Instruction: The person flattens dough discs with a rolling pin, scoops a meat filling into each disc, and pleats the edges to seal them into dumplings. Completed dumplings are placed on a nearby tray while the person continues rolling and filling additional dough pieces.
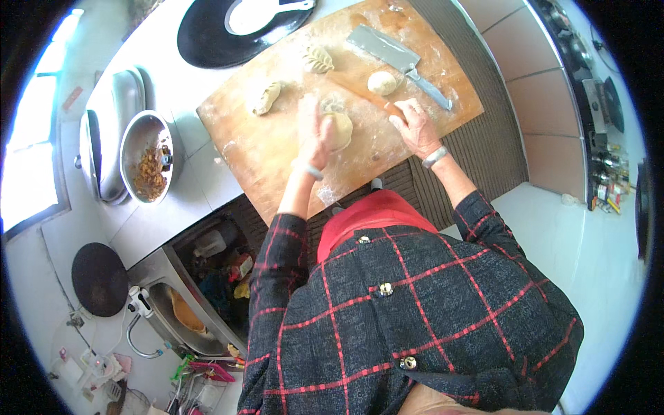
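Note:
My right hand [415, 129] is closed on the near end of a wooden rolling pin [363, 93], which lies slantwise over the floured wooden board [249, 155]. Beside a flattened round of dough [340, 130] is my left hand [315, 136], blurred, its fingers pointing away from me; whether it touches the dough I cannot tell. A ball of dough [382, 83] sits to the right of the pin, near a cleaver [384, 47] with its handle towards the right edge. Two pleated dumplings [318, 59] [267, 98] rest on the far and left parts of the board.
Left of the board stands a metal bowl of chopped filling [150, 174] with a utensil in it, beside a lidded metal pan [122, 135]. A black round lid [207, 36] bearing a white handled dish [254, 15] is beyond the board. A sink [181, 311] lies lower left.

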Demonstrator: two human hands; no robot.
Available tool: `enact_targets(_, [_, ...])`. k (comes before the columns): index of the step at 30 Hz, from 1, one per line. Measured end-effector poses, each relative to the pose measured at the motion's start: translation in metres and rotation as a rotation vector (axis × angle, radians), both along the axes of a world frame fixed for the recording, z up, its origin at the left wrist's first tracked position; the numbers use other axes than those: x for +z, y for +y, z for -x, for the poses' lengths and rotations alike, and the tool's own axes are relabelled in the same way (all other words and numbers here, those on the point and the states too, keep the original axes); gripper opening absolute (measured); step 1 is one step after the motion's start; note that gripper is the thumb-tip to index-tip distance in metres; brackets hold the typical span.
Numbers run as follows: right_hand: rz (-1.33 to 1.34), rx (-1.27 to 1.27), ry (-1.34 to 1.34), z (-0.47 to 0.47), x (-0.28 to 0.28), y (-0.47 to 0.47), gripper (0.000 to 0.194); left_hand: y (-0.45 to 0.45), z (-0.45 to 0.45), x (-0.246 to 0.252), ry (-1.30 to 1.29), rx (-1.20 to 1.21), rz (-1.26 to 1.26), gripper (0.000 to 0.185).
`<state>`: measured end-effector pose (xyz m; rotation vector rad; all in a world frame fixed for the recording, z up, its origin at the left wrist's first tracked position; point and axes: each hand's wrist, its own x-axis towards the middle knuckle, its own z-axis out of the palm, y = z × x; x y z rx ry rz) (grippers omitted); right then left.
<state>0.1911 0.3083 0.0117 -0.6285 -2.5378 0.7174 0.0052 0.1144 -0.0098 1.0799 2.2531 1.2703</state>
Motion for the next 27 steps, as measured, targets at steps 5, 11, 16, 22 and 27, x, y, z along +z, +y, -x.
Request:
enact_targets(5, [-0.005, 0.376, -0.019, 0.03, 0.007, -0.01, 0.031, -0.003, 0.026, 0.004, 0.392, 0.05, 0.044, 0.057])
enact_targets(11, [-0.292, 0.434, -0.067, 0.014, -0.001, -0.044, 0.046, -0.035, -0.033, 0.029, 0.489, -0.067, 0.484, 0.072])
enact_targets(16, [-0.35, 0.4, -0.071, 0.035, -0.006, -0.026, 0.05, -0.018, -0.012, 0.014, 0.471, -0.016, 0.371, 0.068])
enact_targets(22, [0.173, 0.407, -0.09, 0.055, 0.01, 0.027, 0.036, 0.0, 0.039, 0.001, 0.129, 0.363, -0.292, 0.053])
enact_targets(27, [0.552, 0.193, -0.218, 0.019, 0.031, 0.023, 0.039, -0.002, -0.006, -0.004, 0.33, 0.13, 0.155, 0.048])
